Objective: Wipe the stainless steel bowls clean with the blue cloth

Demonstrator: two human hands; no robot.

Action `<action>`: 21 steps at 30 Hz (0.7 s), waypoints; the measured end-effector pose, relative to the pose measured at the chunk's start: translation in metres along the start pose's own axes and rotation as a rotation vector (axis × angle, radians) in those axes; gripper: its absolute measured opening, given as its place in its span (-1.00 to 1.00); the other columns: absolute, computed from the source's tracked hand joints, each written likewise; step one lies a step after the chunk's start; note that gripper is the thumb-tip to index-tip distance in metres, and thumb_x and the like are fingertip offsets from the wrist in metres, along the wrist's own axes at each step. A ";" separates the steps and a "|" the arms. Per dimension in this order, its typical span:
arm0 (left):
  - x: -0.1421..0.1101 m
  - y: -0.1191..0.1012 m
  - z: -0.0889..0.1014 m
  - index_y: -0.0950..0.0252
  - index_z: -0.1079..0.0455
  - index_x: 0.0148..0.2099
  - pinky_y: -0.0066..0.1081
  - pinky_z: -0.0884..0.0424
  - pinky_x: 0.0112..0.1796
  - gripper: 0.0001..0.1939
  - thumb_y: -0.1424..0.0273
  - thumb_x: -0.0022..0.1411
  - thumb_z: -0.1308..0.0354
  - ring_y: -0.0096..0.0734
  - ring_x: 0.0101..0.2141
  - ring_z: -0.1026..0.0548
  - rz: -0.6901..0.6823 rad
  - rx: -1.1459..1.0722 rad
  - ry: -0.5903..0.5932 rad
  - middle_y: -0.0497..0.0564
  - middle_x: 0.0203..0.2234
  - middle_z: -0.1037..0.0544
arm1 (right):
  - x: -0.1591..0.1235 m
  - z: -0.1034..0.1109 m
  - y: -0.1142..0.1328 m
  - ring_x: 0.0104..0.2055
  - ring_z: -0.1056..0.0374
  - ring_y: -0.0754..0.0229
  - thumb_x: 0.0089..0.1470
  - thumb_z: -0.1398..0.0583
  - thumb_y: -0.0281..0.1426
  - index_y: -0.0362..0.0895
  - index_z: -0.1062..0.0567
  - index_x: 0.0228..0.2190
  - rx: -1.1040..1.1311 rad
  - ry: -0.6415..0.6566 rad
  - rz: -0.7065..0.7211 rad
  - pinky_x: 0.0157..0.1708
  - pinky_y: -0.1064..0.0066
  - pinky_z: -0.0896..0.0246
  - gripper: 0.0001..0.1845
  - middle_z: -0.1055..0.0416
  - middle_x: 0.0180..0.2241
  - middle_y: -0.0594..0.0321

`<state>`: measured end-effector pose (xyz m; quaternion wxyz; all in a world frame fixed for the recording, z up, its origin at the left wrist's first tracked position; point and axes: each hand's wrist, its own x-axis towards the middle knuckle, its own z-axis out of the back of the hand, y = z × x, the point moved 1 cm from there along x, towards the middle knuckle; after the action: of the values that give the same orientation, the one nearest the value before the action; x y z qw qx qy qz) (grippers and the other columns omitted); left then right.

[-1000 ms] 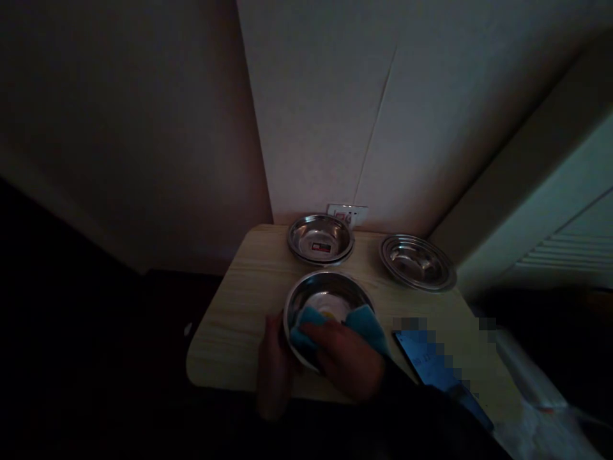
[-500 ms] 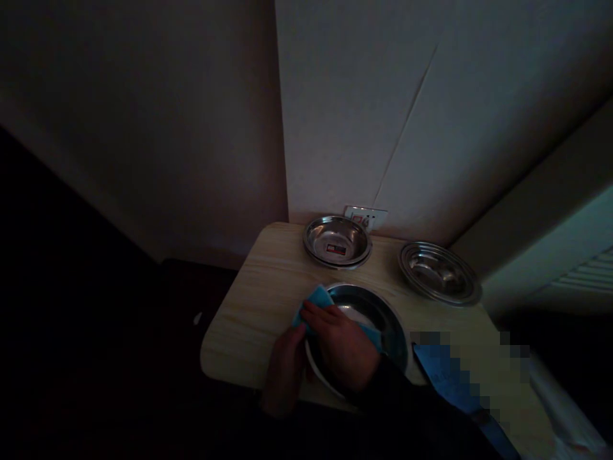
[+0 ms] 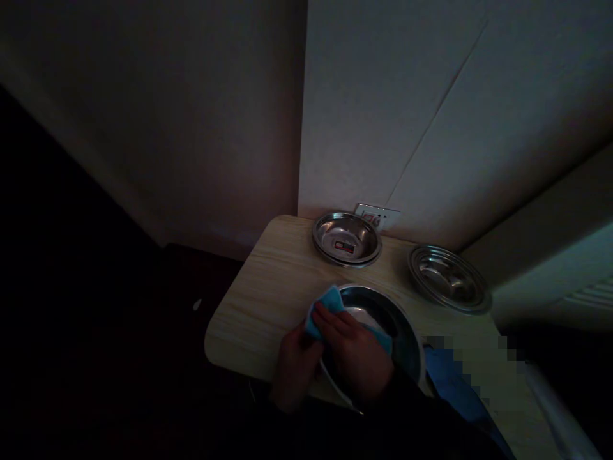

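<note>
A shiny metal basin (image 3: 405, 332) stands near the front edge of the small table. My right hand (image 3: 357, 351) presses a light blue cloth (image 3: 332, 299) over the basin's left rim, its fingers closed on the fabric. Part of the cloth hangs inside the basin, under my palm. At the left outer side, my left hand (image 3: 297, 364) grips the rim close beside the cloth; its fingertips are mostly hidden in the dim light.
Behind the basin sit stacked metal bowls (image 3: 347, 237), the top one bearing a label. More nested metal bowls (image 3: 449, 279) are at the right. A wall socket (image 3: 378, 216) is behind the pale wooden table (image 3: 253, 306). Something blue (image 3: 454, 383) lies right of the basin.
The view has shifted, so the table and bowls appear slightly farther right. My left hand sits a little nearer the right one; both remain at the basin's left rim.
</note>
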<state>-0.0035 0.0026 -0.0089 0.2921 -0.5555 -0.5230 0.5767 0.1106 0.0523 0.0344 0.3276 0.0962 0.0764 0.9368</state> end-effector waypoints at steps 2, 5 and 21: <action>0.000 0.000 -0.002 0.35 -0.44 -0.28 -0.52 -0.32 -0.48 -0.80 0.47 -0.01 -0.08 -0.48 -0.51 -0.40 -0.067 -0.006 0.013 -0.08 -0.54 -0.48 | 0.001 0.006 -0.007 0.06 -0.29 0.05 0.00 -0.05 -0.69 -0.23 -0.34 0.08 -0.027 0.026 -0.032 0.00 0.24 -0.31 -0.43 -0.26 0.13 0.09; -0.002 -0.005 -0.006 0.32 -0.47 -0.14 -0.44 -0.36 -0.21 -0.67 0.50 0.02 -0.04 -0.35 -0.27 -0.47 -0.171 -0.023 0.040 -0.02 -0.32 -0.56 | 0.003 0.012 -0.018 0.06 -0.28 -0.01 -0.03 -0.08 -0.68 -0.31 -0.30 0.09 -0.080 0.018 -0.166 0.03 0.16 -0.26 -0.41 -0.25 0.13 -0.02; 0.000 -0.002 -0.010 0.36 -0.51 -0.20 -0.45 -0.35 -0.35 -0.69 0.49 -0.02 -0.08 -0.35 -0.40 -0.45 -0.136 0.060 -0.063 -0.05 -0.47 -0.56 | -0.001 0.010 -0.009 0.02 -0.30 0.01 0.08 -0.04 -0.64 -0.26 -0.32 0.09 -0.105 0.077 0.000 -0.03 0.21 -0.31 -0.49 -0.23 0.15 0.07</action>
<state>0.0057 0.0063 -0.0051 0.3305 -0.4912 -0.5512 0.5879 0.1188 0.0594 0.0427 0.3292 0.0428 0.0398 0.9425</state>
